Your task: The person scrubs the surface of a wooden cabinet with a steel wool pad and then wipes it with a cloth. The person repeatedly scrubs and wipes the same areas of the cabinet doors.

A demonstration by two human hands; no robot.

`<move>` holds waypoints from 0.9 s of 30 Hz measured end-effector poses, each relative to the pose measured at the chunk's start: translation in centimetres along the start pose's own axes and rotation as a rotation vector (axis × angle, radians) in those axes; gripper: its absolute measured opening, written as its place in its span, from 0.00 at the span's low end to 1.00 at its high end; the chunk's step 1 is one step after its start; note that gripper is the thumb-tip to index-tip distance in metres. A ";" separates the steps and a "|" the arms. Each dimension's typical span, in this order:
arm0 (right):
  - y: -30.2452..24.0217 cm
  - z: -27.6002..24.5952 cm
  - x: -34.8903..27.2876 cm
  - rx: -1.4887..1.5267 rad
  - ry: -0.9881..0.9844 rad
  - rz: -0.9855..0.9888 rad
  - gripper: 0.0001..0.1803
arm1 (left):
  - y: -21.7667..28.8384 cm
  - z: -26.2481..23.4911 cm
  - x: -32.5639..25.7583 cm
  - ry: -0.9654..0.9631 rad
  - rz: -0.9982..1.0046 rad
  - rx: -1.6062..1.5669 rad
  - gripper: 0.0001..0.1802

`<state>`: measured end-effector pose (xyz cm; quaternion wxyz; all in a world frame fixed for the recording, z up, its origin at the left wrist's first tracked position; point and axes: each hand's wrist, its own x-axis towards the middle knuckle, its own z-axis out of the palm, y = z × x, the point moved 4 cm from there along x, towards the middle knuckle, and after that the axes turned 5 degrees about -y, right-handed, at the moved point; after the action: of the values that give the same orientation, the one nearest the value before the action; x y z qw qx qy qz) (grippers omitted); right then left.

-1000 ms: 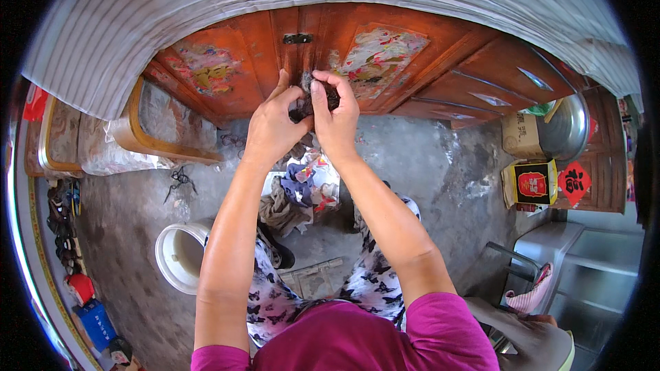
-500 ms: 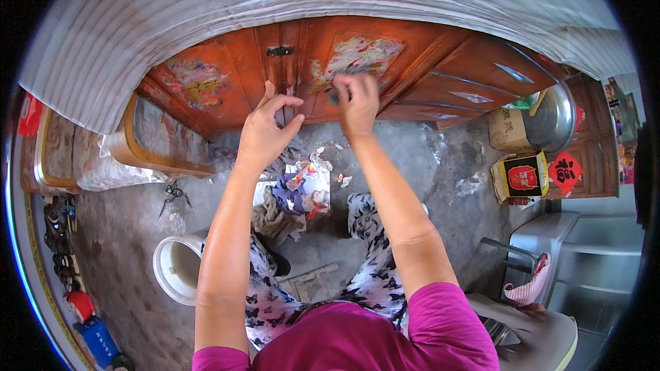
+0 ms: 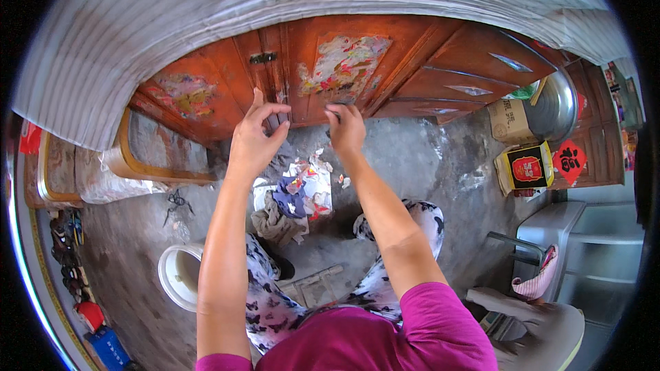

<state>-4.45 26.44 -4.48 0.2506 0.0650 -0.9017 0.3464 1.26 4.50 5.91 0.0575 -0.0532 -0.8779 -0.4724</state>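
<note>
Left hand (image 3: 253,139), fingers spread, now clear of the red door (image 3: 385,62) at 12 o'clock; right hand (image 3: 345,127) pinches something small, lower than half a second before.

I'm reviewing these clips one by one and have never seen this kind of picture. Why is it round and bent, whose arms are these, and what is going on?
The picture comes from a wide fisheye camera worn on a person's head, looking down; that bends straight edges. The two bare arms are the wearer's own. The left hand is open, fingers spread, at the reddish wooden door. The right hand reaches to the door just below a torn, faded paper picture; whether it pinches anything is unclear. Below, on the concrete floor, lie torn paper scraps and a white bucket.
</note>
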 end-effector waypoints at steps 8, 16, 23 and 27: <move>-7.5 -9.6 10.0 0.420 0.621 -0.046 0.09 | -0.9 -0.5 0.2 -0.021 -0.002 0.011 0.16; -11.9 -6.3 10.3 0.134 0.398 -0.471 0.09 | -0.1 -0.2 0.0 -0.108 -0.115 -0.063 0.15; -10.0 -7.9 10.2 0.259 0.594 -0.073 0.08 | -0.7 -0.2 -0.1 0.007 -0.015 -0.004 0.15; -11.4 -6.8 10.0 0.117 0.406 -0.335 0.08 | 0.2 -0.7 0.0 -0.059 -0.048 -0.009 0.15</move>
<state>-7.01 22.93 11.56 0.4760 0.1570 -0.7881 0.3573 1.35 4.05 6.43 0.0200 -0.0459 -0.8782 -0.4757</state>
